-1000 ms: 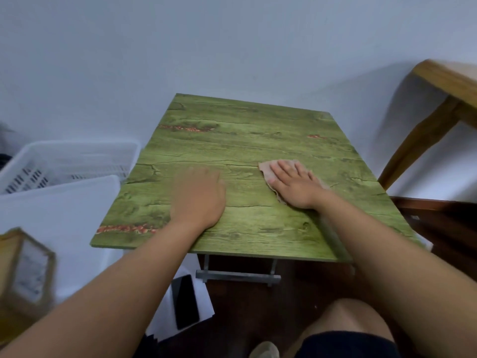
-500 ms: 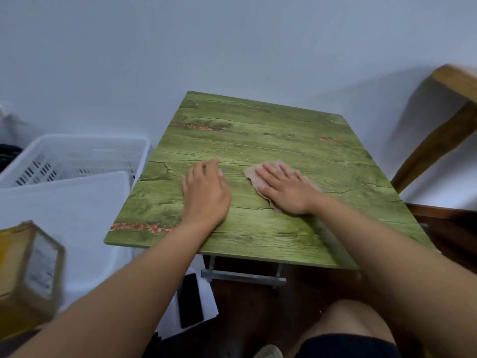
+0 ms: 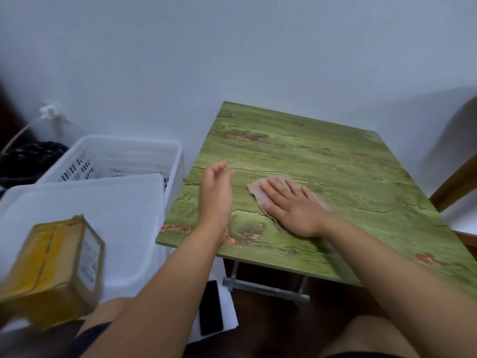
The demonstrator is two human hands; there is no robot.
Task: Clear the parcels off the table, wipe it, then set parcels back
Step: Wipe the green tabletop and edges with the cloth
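Note:
The green wood-print table (image 3: 335,161) fills the right half of the view, with no parcels on it. My right hand (image 3: 291,205) lies flat with straight fingers on a pinkish cloth (image 3: 254,188), pressing it onto the table's near left part. My left hand (image 3: 215,192) is lifted just above the table's left side, turned edge-on with relaxed fingers, holding nothing. A yellow-taped cardboard parcel (image 3: 51,270) sits at the lower left, off the table, blurred.
A white slotted basket (image 3: 113,156) stands left of the table, with a white lid or bin (image 3: 85,202) in front of it. A black phone (image 3: 210,310) lies on white paper on the floor. A wooden furniture leg (image 3: 454,184) is at the right edge.
My left hand has lifted off the table top and turned on edge. My right hand with the cloth stayed on the near left part. The view has swung left, showing more of the basket and parcel.

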